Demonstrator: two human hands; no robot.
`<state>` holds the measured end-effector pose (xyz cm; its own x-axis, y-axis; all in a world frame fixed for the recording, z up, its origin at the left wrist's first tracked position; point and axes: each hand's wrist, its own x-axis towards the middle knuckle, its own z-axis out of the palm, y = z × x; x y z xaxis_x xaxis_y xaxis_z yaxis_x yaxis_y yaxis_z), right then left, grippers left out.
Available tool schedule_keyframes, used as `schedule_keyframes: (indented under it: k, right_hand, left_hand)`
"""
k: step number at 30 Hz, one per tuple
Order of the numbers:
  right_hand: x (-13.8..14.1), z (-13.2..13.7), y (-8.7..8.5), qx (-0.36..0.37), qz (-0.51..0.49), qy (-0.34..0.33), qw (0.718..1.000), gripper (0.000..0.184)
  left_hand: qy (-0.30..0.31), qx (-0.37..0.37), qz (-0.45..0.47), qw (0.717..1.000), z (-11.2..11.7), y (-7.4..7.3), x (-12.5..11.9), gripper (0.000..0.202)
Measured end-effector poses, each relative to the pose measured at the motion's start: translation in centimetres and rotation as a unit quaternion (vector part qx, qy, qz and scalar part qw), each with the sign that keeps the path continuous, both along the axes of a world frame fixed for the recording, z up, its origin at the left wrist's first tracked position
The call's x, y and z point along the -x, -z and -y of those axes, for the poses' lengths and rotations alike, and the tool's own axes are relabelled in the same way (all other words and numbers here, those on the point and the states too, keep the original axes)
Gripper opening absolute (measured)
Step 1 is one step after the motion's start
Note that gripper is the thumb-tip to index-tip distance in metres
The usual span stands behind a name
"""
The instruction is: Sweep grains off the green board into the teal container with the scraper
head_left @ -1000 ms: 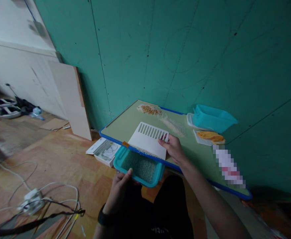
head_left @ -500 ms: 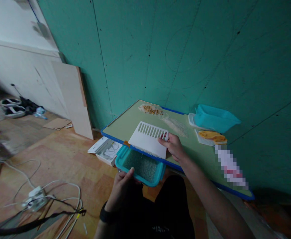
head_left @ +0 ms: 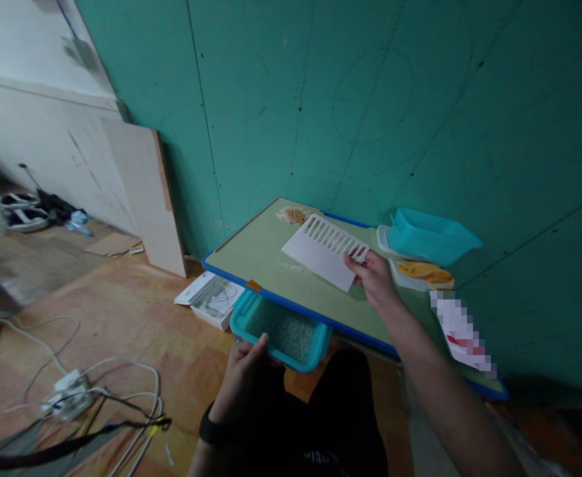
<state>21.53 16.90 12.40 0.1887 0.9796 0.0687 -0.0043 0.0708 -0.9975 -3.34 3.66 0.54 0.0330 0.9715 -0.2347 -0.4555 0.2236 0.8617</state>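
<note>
My right hand grips the right edge of a white slotted plastic scraper, held over the green-topped table. A short streak of pale grains lies at the scraper's left. Behind it, a pile of yellow-brown beans sits at the far left of the tabletop, partly covered by the scraper. My left hand holds the near left rim of a teal plastic container just below the table's front edge. Small grains fill the bottom of that container.
On the table's right stand a teal bin, a yellow cloth on a white lid and a pixelated packet. An open white box lies under the left corner. Cables and a power strip cover the floor at left.
My right hand has moved the scraper back from the front edge, up and to the right. The grains along that edge are gone from there. My left hand and the container have stayed put.
</note>
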Motion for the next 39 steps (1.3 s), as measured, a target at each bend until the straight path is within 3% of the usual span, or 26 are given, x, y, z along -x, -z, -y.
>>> schedule_keyframes:
  k: [5,9,16,24,33,39]
  right_hand:
    - [-4.6,-3.8,1.4,-0.03,0.075,0.075,0.994,0.05]
    - [-5.3,-5.3,3.1,-0.012,0.124,0.077,0.989,0.045]
    - [-3.0,-2.8,2.4,0.051,0.094,0.018,0.994,0.044]
    - [-0.8,-0.4,2.9,0.056,0.087,-0.031,0.994,0.043]
    - [1.3,1.7,2.6,0.08,0.057,-0.09,0.991,0.043]
    - [1.8,2.2,2.7,0.067,0.04,-0.096,0.992,0.044]
  left_hand:
    - [0.0,-0.003,-0.013,1.0,-0.2,0.1,0.1,0.044]
    - [0.002,0.001,-0.035,0.999,-0.4,0.4,0.3,0.047]
    - [-0.001,0.012,-0.039,0.999,-0.1,0.1,0.1,0.046]
    - [0.003,0.002,-0.036,0.999,-0.4,0.9,0.2,0.05]
    - [0.006,-0.009,-0.023,1.0,0.0,-0.7,0.0,0.047]
    - [0.008,-0.016,-0.045,0.999,-0.3,0.2,0.3,0.049]
